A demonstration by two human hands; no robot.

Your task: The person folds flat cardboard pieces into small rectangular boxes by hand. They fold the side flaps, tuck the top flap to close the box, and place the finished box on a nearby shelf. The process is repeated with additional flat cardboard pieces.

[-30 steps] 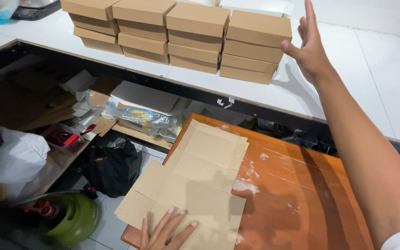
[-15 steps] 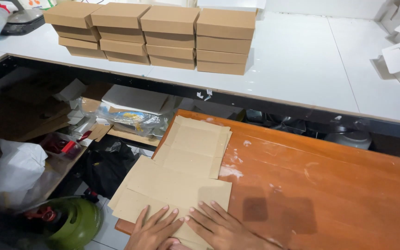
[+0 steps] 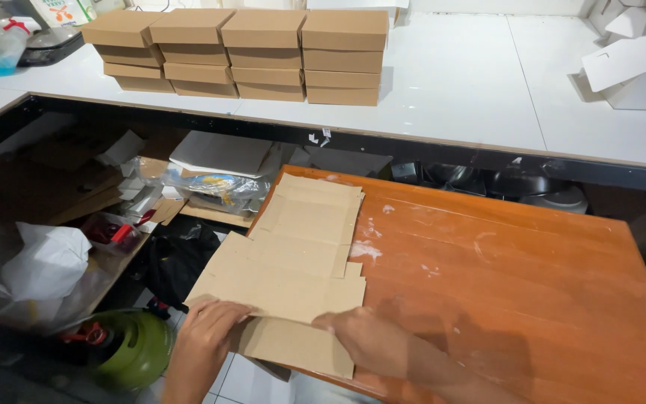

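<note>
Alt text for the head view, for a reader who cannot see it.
Both hands, left hand and right hand, press on a flat cardboard blank on an orange wooden table. Stacked brown boxes sit on the white counter behind.

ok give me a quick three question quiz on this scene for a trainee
1. True or false: both hands rest on the flat cardboard on the wooden table.
2. How many columns of brown boxes stand on the white counter?
3. What lies on the floor, lower left? A) green gas cylinder B) red bucket C) blue crate

Key
1. True: left hand and right hand press the flat cardboard on the wooden table.
2. Four; brown boxes, white counter.
3. A, the green gas cylinder.
</note>
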